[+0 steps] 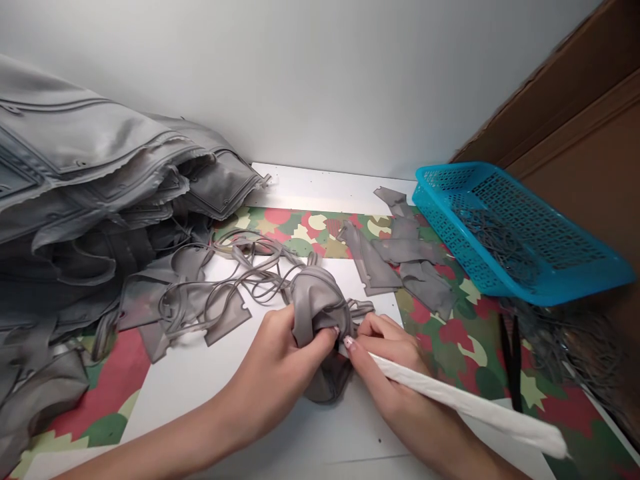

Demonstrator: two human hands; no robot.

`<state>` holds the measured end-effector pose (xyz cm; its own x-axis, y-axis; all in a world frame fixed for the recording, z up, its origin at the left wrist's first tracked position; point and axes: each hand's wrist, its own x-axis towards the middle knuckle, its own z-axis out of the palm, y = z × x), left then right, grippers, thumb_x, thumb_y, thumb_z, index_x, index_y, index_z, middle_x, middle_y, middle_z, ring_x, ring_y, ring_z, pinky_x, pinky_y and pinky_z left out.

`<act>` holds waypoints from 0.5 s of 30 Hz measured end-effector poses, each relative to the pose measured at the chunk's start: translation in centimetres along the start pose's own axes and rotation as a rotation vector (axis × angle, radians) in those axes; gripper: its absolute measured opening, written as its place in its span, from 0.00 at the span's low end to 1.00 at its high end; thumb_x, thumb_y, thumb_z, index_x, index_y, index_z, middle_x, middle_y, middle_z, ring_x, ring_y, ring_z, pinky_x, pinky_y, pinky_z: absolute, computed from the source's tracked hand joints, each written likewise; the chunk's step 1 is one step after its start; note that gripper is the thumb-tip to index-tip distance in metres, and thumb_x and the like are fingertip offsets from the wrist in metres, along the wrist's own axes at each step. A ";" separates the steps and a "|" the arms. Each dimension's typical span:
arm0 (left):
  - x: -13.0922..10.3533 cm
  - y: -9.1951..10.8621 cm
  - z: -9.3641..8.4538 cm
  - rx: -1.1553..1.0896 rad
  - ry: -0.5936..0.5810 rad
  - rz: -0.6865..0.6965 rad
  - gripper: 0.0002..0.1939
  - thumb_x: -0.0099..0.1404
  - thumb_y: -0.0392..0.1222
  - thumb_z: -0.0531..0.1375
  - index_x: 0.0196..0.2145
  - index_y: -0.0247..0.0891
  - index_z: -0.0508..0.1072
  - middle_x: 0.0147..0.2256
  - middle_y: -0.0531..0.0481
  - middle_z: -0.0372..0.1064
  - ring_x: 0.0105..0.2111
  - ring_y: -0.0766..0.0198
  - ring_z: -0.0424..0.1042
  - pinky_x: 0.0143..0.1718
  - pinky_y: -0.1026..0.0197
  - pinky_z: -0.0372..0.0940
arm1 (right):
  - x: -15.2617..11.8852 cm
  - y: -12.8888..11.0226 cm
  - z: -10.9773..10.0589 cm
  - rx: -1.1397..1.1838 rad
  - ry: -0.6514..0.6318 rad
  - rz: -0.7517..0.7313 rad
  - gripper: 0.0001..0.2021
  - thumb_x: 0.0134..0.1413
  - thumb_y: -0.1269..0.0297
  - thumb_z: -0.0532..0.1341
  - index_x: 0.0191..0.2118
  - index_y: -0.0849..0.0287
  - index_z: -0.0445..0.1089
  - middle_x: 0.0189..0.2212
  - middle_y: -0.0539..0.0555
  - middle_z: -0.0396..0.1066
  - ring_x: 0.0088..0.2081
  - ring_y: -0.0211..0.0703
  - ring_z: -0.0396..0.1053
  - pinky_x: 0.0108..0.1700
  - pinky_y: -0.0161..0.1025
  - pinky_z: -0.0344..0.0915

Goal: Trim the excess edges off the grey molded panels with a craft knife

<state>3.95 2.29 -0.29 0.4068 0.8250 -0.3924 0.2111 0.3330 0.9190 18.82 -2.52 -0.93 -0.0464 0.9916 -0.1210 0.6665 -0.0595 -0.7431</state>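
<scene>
A crumpled grey rubbery piece (320,293) is bunched up at the middle of the view. My left hand (290,360) is wrapped round its left side, the thumb pressed into its folds. On its right side, my right hand (387,360) pinches the edge, thumb near the left thumb. A long white wrapped stick (475,400) lies across my right hand and points to the lower right; its near tip is hidden by the fingers. Thin grey loops and strips (255,267) lie just behind and left of the held piece.
Large grey moulded sheets (100,160) are heaped at the left. Grey flat scraps (410,253) lie right of centre. A blue basket (550,280) with thin grey strips stands at the right, before brown cardboard (590,127). Black tweezers (511,360) and more strips lie below it.
</scene>
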 end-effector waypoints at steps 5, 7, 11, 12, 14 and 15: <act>-0.4 -0.2 0.1 0.061 0.031 0.014 0.12 0.60 0.44 0.55 0.22 0.36 0.63 0.21 0.56 0.56 0.23 0.70 0.55 0.22 0.70 0.54 | -0.3 -0.1 0.2 -0.146 0.024 -0.066 0.18 0.58 0.64 0.48 0.18 0.59 0.50 0.23 0.51 0.54 0.28 0.40 0.55 0.27 0.37 0.47; -0.4 -0.3 0.1 0.081 0.055 0.025 0.12 0.60 0.45 0.56 0.22 0.36 0.64 0.21 0.57 0.57 0.23 0.70 0.56 0.23 0.70 0.55 | -0.4 0.0 0.2 -0.177 0.059 -0.100 0.16 0.57 0.65 0.49 0.18 0.60 0.51 0.23 0.51 0.52 0.28 0.39 0.54 0.27 0.37 0.47; 0.0 0.2 0.0 -0.019 0.103 0.020 0.09 0.59 0.45 0.57 0.27 0.37 0.68 0.26 0.55 0.68 0.28 0.67 0.65 0.29 0.69 0.61 | -0.2 0.1 -0.1 -0.075 0.170 -0.129 0.17 0.56 0.67 0.49 0.17 0.59 0.49 0.21 0.49 0.49 0.26 0.38 0.53 0.26 0.37 0.47; 0.1 0.3 0.0 -0.062 0.107 0.001 0.09 0.59 0.46 0.57 0.29 0.37 0.69 0.29 0.55 0.70 0.30 0.66 0.67 0.31 0.68 0.63 | -0.1 0.1 -0.2 -0.028 0.192 -0.120 0.18 0.57 0.67 0.49 0.17 0.59 0.49 0.21 0.49 0.48 0.25 0.38 0.53 0.26 0.37 0.47; 0.5 0.5 0.0 -0.144 0.118 -0.056 0.10 0.59 0.47 0.58 0.34 0.37 0.70 0.34 0.52 0.72 0.36 0.61 0.70 0.36 0.65 0.64 | -0.1 0.2 -0.4 0.070 0.210 -0.102 0.19 0.58 0.66 0.49 0.16 0.59 0.50 0.21 0.49 0.48 0.25 0.38 0.53 0.27 0.37 0.50; 0.7 0.6 -0.1 -0.178 0.117 -0.088 0.11 0.59 0.47 0.58 0.35 0.37 0.70 0.35 0.51 0.73 0.38 0.59 0.70 0.38 0.64 0.64 | -0.2 0.2 -0.5 0.112 0.202 -0.099 0.19 0.58 0.66 0.49 0.16 0.59 0.50 0.21 0.49 0.49 0.25 0.38 0.54 0.28 0.37 0.51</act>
<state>4.30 3.05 0.01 0.2853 0.8331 -0.4738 0.0772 0.4728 0.8778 19.33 -2.63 -0.71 0.0496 0.9954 0.0820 0.5789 0.0383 -0.8145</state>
